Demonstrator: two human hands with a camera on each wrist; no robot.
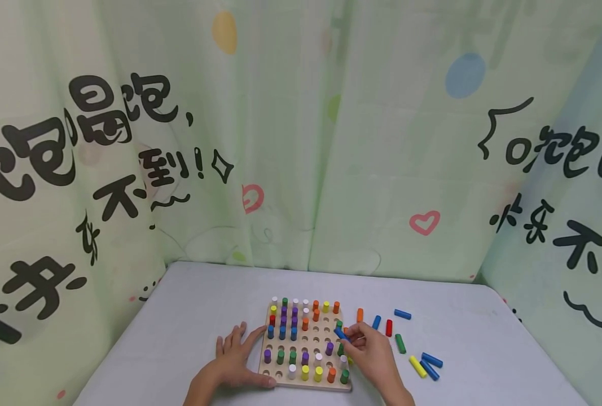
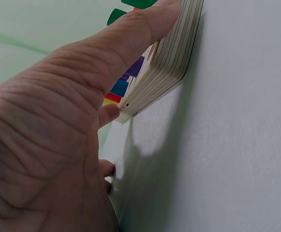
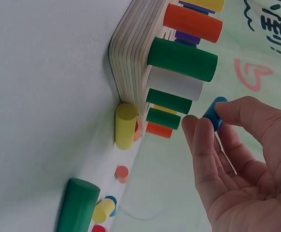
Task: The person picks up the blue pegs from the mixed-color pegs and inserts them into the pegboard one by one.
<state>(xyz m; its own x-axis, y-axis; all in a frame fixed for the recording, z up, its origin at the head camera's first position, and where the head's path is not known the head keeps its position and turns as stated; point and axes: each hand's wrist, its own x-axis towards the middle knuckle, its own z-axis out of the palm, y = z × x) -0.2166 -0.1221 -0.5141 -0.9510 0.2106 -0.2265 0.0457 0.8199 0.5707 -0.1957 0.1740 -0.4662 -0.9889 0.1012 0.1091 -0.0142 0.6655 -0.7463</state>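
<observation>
On the table stands a wooden peg board [image 1: 306,387] with rows of holes, many filled with upright coloured pegs. My left hand [image 1: 229,358] is spread at its left side, the thumb at the front left corner and the index finger near the left edge. In the left wrist view the thumb lies against the layered side of the board [image 2: 164,72]. My right hand [image 1: 374,352] pinches a blue peg [image 3: 213,113] between thumb and fingertips, tilted above the board's right part. Close by in the right wrist view, green pegs [image 3: 183,59] and a white peg [image 3: 175,83] stand in the board.
Loose pegs lie right of the board: a red peg [image 1: 389,328], a green peg [image 1: 400,343], a yellow peg [image 1: 417,366], an orange peg [image 1: 359,314] and several blue ones [image 1: 403,314]. Printed curtains [image 1: 290,141] enclose the white table [image 1: 204,304] at the back and sides.
</observation>
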